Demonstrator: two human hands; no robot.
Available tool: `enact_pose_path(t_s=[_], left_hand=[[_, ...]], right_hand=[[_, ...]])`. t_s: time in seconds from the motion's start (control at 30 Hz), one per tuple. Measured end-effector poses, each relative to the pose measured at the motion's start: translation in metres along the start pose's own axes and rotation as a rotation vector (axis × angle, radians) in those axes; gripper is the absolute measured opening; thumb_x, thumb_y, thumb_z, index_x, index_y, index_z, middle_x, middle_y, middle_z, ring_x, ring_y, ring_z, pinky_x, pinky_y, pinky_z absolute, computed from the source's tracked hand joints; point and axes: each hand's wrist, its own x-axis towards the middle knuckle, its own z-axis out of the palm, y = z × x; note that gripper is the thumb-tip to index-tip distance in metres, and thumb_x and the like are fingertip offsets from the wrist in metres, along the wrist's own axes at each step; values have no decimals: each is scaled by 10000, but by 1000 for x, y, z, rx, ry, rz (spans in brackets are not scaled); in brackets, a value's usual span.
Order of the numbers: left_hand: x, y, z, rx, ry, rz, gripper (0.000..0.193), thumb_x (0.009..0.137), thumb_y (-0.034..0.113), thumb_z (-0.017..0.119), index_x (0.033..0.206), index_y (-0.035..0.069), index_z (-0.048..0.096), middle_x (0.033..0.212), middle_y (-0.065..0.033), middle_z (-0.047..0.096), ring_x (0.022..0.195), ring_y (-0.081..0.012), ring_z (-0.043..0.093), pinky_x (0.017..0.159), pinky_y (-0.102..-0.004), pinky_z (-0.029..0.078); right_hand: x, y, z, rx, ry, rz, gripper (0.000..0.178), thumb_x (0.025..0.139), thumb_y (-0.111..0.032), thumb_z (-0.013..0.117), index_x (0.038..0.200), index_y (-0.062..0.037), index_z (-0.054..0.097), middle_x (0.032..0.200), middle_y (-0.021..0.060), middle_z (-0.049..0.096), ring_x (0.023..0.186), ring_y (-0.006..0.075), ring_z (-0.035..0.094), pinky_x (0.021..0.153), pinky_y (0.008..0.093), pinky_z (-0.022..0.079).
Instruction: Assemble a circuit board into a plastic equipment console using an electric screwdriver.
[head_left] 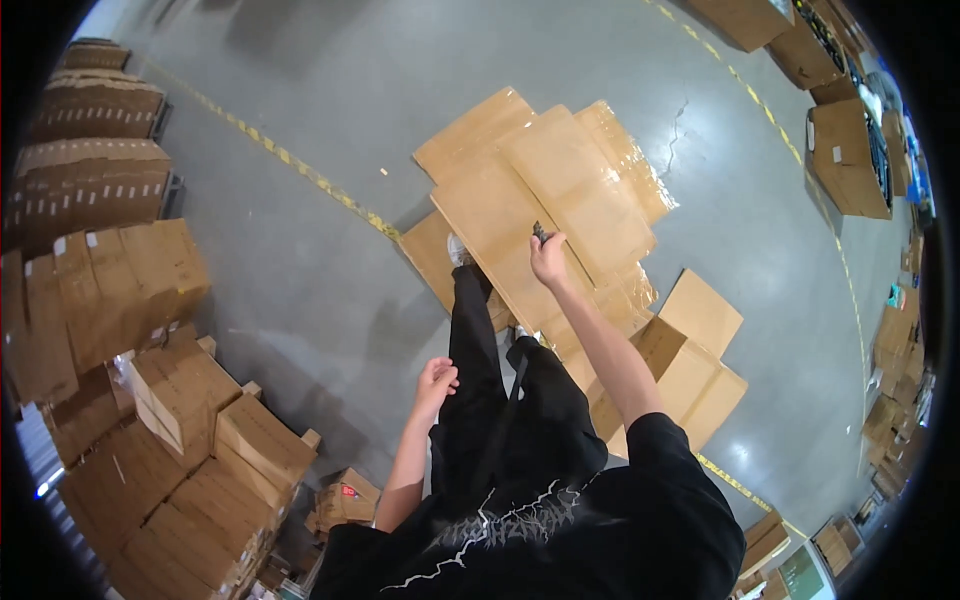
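Observation:
My right hand (548,262) is closed around a small dark tool (540,232), whose exact kind I cannot make out. It is over a pile of flattened cardboard boxes (490,205) on the floor in front of me. Strips of clear tape shine along the pile's right edge. My left hand (436,384) hangs beside my left leg with its fingers loosely bent and apart, and nothing shows in it. My feet are at the near edge of the cardboard, one shoe (458,250) partly against it.
An open cardboard box (690,375) lies to the right of the pile. Stacked cartons (170,400) stand along the left. More open boxes (850,155) line the far right. Yellow-and-black tape (290,160) crosses the grey floor (330,70).

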Motion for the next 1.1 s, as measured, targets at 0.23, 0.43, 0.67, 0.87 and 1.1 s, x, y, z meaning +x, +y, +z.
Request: enact_pose_path(t_s=[0.23, 0.43, 0.67, 0.87, 1.1], left_hand=[[133, 16, -80, -22, 166, -170, 107, 885, 167, 557, 948, 84, 536, 772, -12, 556, 722, -122, 561, 631, -270, 447], [215, 33, -101, -190, 311, -194, 97, 905, 186, 540, 891, 92, 519, 755, -4, 535, 711, -122, 548, 635, -271, 433], [257, 49, -82, 86, 219, -316, 123, 917, 213, 538, 905, 91, 533, 752, 3, 530, 708, -97, 537, 631, -248, 425], [302, 92, 6, 191, 192, -133, 137, 928, 200, 510, 915, 68, 548, 746, 11, 526, 684, -91, 525, 612, -235, 419], [368, 88, 141, 652, -154, 60, 159, 896, 143, 524, 983, 19, 571, 823, -39, 608, 749, -131, 569, 683, -262, 451]], right_hand=[[141, -2, 89, -724, -499, 125, 289, 929, -295, 456, 1065, -53, 375, 867, 251, 619, 822, 440, 608, 671, 518, 490], [254, 30, 179, -806, -381, -144, 245, 927, -249, 458, 1046, -52, 372, 904, 172, 639, 790, 352, 647, 627, 434, 535], [258, 26, 207, -732, -452, -157, 150, 927, -259, 447, 1008, -147, 389, 778, 160, 649, 709, 399, 623, 580, 500, 480], [212, 86, 144, -746, -595, -49, 150, 889, -137, 437, 1033, -152, 394, 822, 164, 658, 715, 371, 641, 571, 465, 498], [110, 181, 27, -697, -712, 104, 205, 853, -90, 452, 1041, -148, 395, 806, 178, 653, 717, 353, 650, 574, 455, 511]])
